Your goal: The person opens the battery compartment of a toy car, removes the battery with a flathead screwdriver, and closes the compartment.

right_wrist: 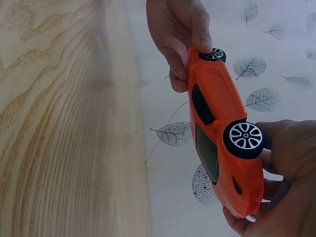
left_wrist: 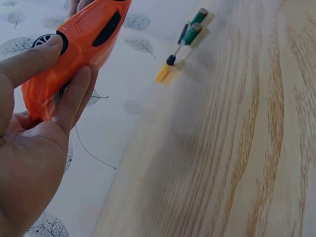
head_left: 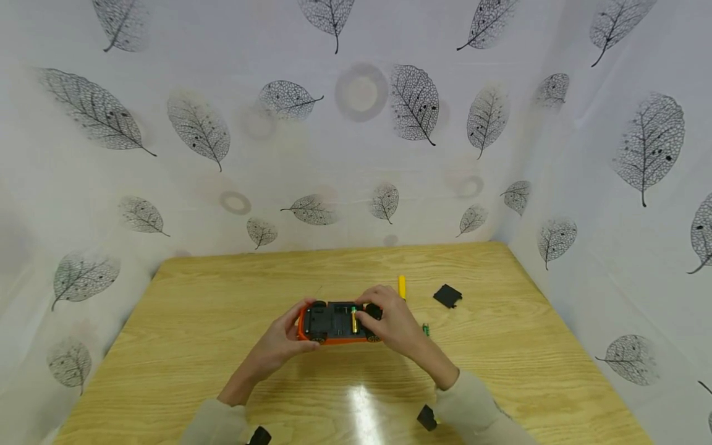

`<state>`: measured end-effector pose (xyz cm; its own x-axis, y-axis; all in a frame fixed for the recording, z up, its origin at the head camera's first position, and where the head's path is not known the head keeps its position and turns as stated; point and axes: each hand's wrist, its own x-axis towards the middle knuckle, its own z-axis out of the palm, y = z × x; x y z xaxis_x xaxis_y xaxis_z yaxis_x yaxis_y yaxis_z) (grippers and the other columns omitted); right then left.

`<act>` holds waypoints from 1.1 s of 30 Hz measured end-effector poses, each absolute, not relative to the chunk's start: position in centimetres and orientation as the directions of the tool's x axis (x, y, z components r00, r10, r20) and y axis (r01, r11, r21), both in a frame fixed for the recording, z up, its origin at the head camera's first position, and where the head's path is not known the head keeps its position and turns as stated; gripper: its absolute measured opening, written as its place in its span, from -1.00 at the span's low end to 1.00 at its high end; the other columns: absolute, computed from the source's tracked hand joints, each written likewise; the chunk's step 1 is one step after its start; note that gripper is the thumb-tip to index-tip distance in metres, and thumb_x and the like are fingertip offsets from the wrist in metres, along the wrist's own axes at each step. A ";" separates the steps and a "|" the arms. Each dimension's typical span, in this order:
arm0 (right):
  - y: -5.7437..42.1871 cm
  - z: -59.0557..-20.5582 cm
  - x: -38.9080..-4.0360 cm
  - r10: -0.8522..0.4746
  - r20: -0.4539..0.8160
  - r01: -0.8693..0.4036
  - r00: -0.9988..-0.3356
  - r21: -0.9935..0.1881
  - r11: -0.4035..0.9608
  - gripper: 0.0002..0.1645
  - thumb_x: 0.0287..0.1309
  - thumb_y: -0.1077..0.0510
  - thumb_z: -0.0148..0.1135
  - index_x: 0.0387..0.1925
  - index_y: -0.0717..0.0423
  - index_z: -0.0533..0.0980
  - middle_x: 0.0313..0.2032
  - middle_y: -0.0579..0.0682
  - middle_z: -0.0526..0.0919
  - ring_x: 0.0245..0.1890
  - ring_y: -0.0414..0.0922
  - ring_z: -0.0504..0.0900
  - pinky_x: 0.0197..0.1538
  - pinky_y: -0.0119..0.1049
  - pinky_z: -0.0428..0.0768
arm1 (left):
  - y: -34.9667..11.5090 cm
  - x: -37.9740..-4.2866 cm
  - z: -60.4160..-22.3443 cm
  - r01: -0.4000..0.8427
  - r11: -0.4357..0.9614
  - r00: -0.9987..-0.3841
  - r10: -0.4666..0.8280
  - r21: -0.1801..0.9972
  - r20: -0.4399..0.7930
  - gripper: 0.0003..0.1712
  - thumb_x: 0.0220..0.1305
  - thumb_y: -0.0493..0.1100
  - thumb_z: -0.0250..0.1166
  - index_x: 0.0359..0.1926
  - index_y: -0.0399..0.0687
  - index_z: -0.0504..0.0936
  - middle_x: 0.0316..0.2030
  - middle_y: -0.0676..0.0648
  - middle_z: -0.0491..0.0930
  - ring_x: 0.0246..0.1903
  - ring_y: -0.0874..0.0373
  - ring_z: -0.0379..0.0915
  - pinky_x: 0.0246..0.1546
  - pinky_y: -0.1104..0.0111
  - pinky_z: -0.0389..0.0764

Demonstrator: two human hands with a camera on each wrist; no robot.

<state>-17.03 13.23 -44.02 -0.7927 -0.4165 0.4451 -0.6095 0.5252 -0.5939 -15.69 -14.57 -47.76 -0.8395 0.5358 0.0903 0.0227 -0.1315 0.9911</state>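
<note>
An orange toy car is held upside down above the wooden table, its black underside and battery compartment facing up. My left hand grips one end, thumb along the near side by a wheel and fingers across the body. At the other end my right hand holds the car, fingers around the far side. Its thumb rests at a gold-and-green battery lying in the compartment. From the right wrist view, the right fingers support that end, while the compartment is hidden.
A screwdriver with a yellow handle lies behind the right hand. A black cover is farther right on the table. Green batteries lie near the screwdriver. Leaf-printed white cloth surrounds the table's back and sides.
</note>
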 end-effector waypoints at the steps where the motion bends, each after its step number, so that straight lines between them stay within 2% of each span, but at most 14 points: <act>1: 13.2 -44.0 -17.0 -0.419 0.444 -0.610 -0.792 -0.592 0.526 -0.79 0.27 0.22 0.44 -0.07 0.14 0.72 -0.02 0.01 0.68 0.04 0.03 0.58 0.05 0.03 0.64 | -14.6 -15.7 -47.8 0.024 -0.131 -0.839 0.536 0.991 0.092 0.09 0.28 -0.42 0.42 0.63 -0.26 -0.08 0.59 -0.43 -0.25 0.32 0.15 0.40 0.09 0.28 0.66; 10: 13.1 -44.3 -17.0 -0.443 0.455 -0.635 -0.773 -0.539 0.554 -0.83 0.26 0.24 0.45 -0.11 0.17 0.74 -0.04 0.02 0.66 0.00 0.02 0.57 0.02 -0.01 0.63 | -14.6 -15.8 -48.2 0.036 -0.157 -0.831 0.544 0.987 0.117 0.09 0.28 -0.44 0.41 0.62 -0.31 -0.10 0.58 -0.46 -0.25 0.31 0.20 0.41 0.10 0.28 0.65; 19: 13.2 -44.2 -16.9 -0.448 0.428 -0.619 -0.785 -0.573 0.537 -0.85 0.28 0.24 0.44 -0.13 0.19 0.71 -0.01 0.06 0.66 0.02 0.03 0.55 0.05 0.00 0.61 | -14.4 -15.8 -48.3 0.046 -0.135 -0.826 0.552 0.990 0.114 0.10 0.27 -0.43 0.42 0.63 -0.29 -0.10 0.58 -0.46 -0.22 0.30 0.18 0.43 0.12 0.26 0.64; 26: 13.3 -44.5 -16.9 -0.454 0.480 -0.660 -0.750 -0.571 0.488 -0.85 0.23 0.27 0.46 -0.17 0.21 0.70 -0.02 0.11 0.67 -0.01 0.02 0.55 0.02 -0.03 0.61 | -14.4 -15.8 -48.2 0.041 -0.139 -0.825 0.553 0.990 0.112 0.10 0.26 -0.43 0.43 0.62 -0.30 -0.07 0.57 -0.43 -0.17 0.30 0.13 0.44 0.11 0.24 0.65; 33: 13.6 -45.0 -17.1 -0.473 0.498 -0.685 -0.727 -0.574 0.449 -0.89 0.22 0.28 0.47 -0.23 0.19 0.68 -0.04 0.05 0.67 -0.01 -0.03 0.57 0.03 -0.09 0.63 | -14.4 -15.8 -48.2 0.033 -0.142 -0.825 0.555 0.989 0.107 0.09 0.24 -0.48 0.42 0.61 -0.32 -0.06 0.57 -0.46 -0.16 0.29 0.15 0.44 0.12 0.26 0.64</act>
<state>-17.14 13.64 -44.98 -0.7269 -0.4731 0.4977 -0.6851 0.4491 -0.5736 -15.78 -14.35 -48.16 -0.8252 0.5546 0.1072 0.0328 -0.1424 0.9893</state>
